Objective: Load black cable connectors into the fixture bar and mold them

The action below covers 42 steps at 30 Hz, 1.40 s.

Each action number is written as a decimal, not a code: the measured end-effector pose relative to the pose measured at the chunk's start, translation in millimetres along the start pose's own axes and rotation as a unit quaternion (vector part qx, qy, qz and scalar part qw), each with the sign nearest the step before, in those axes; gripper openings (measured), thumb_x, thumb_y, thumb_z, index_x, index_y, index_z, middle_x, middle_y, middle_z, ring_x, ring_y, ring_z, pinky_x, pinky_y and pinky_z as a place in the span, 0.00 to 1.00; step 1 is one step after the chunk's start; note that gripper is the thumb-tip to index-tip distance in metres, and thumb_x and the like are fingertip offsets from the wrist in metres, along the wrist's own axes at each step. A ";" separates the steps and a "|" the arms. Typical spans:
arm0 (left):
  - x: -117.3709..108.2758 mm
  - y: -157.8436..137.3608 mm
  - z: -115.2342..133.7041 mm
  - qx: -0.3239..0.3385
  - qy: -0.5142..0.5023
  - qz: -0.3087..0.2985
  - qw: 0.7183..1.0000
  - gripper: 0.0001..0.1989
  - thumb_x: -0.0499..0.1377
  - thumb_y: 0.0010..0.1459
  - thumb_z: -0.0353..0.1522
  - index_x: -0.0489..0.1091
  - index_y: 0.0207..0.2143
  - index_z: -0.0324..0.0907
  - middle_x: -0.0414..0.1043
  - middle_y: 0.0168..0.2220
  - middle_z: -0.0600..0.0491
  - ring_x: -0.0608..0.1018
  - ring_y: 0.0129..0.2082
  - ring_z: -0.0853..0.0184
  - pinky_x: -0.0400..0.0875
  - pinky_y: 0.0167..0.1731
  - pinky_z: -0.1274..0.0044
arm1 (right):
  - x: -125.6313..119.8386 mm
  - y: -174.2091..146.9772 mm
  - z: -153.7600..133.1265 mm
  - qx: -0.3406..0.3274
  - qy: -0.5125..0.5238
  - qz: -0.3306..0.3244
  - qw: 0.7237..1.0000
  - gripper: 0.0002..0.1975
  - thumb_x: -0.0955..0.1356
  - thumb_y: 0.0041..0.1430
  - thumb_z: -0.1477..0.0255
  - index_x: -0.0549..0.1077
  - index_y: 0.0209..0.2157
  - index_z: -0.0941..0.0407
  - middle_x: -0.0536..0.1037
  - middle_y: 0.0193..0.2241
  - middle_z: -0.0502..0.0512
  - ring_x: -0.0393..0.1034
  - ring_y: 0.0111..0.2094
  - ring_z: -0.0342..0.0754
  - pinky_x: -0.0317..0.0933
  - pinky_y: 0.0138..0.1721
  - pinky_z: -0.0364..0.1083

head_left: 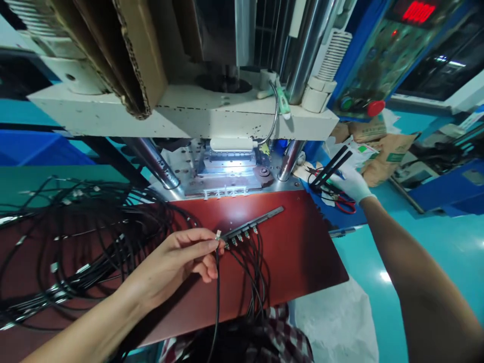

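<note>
My left hand point(194, 252) pinches a black cable point(218, 282) just below its small metal connector point(218, 235). The cable hangs down toward my lap. Beside my fingertips, a dark slotted bar point(260, 218) lies slantwise on the red-brown work board point(302, 237). Several cable connectors point(242, 237) sit in a row along its near edge, their cables trailing downward. Far to the right, my right hand point(353, 184), in a white glove, is closed among the tools by two upright black strips point(330, 166). What its fingers hold is hidden. Red-handled scissors point(345, 204) lie just below.
A tangle of black cables point(94, 237) covers the board's left part. Behind it stands a press with metal posts point(293, 159) and a lit mould point(230, 164). A control box with a red button point(375, 108) and brown paper bags point(391, 154) are at right.
</note>
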<state>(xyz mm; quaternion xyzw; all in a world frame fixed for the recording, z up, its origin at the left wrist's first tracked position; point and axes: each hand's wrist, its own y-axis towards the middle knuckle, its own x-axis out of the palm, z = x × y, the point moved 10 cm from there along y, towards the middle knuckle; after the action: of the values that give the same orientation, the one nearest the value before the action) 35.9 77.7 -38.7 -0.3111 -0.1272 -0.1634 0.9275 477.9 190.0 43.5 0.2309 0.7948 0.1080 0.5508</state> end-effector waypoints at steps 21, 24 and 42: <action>41.8 35.1 42.1 0.339 0.557 -0.022 0.757 0.16 0.57 0.59 0.35 0.67 0.47 0.35 0.71 0.40 0.46 0.73 0.40 0.61 0.69 0.44 0.68 | 42.6 -203.2 -187.3 0.195 0.613 -0.289 0.709 0.16 0.62 0.65 0.58 0.70 0.46 0.53 0.67 0.17 0.42 0.42 0.13 0.34 0.42 0.17 0.40; 45.8 41.7 24.2 0.344 0.627 -0.030 0.698 0.17 0.55 0.61 0.33 0.67 0.50 0.32 0.68 0.44 0.42 0.71 0.48 0.56 0.66 0.52 0.64 | 62.1 -207.9 -174.3 0.193 0.496 -0.342 0.774 0.15 0.62 0.64 0.60 0.69 0.43 0.55 0.68 0.16 0.43 0.49 0.14 0.37 0.46 0.18 0.39; 42.5 36.1 26.6 0.365 0.542 -0.049 0.755 0.17 0.47 0.66 0.36 0.67 0.50 0.36 0.71 0.44 0.44 0.75 0.43 0.62 0.70 0.47 0.69 | 93.8 -196.5 -173.5 0.185 0.366 -0.341 0.846 0.13 0.67 0.56 0.65 0.77 0.40 0.55 0.76 0.22 0.47 0.56 0.14 0.36 0.51 0.17 0.38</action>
<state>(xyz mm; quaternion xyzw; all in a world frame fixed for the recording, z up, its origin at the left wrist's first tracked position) 85.0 111.8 -23.1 0.1988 0.3315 -0.2913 0.8751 241.7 78.9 -53.5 -0.0135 0.9725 -0.1591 0.1696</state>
